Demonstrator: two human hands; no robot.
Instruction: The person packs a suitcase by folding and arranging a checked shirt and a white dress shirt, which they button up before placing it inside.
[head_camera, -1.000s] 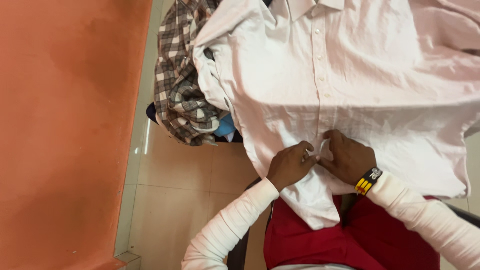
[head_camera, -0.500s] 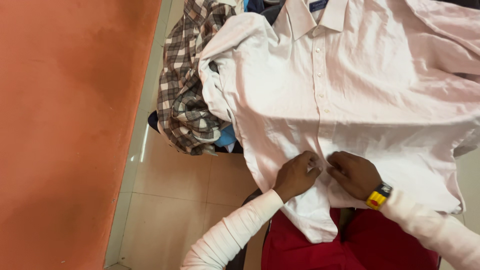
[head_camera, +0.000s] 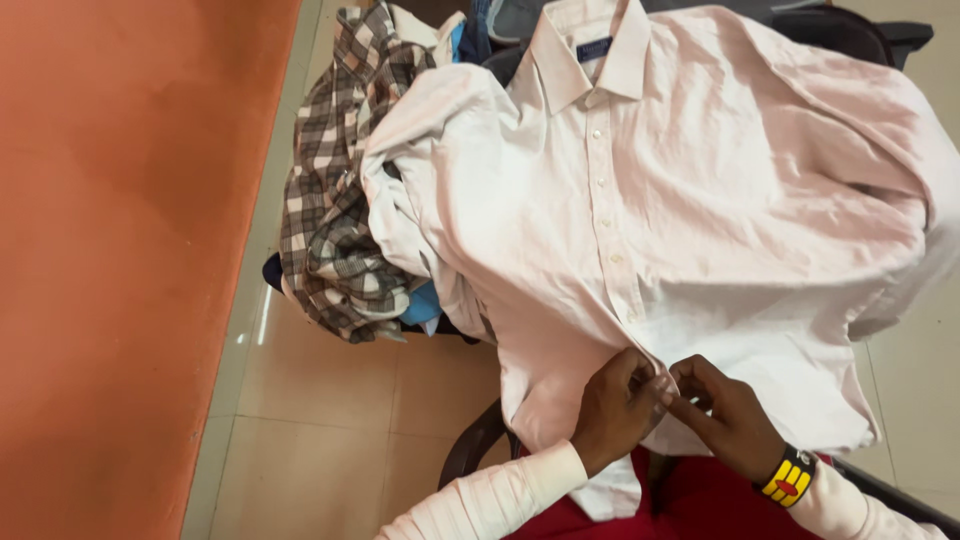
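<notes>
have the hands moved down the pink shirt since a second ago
Yes. Both the left hand and right hand have shifted toward the hem of the pink shirt, judged against its row of buttons: more fastened buttons now lie above them.

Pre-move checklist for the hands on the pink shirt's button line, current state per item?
1. Both hands on the placket: ok. Left hand and right hand meet low on the pink shirt.
2. Fingers pinching fabric: ok, both sides.
3. Button seated in its hole: cannot tell, fingers cover it.
4. Upper buttons closed: ok, front lies shut below the collar.
5. Shirt lying flat: not ok, wrinkled and draped over the pile.
6. Plaid shirt apart from the hands: ok.
</notes>
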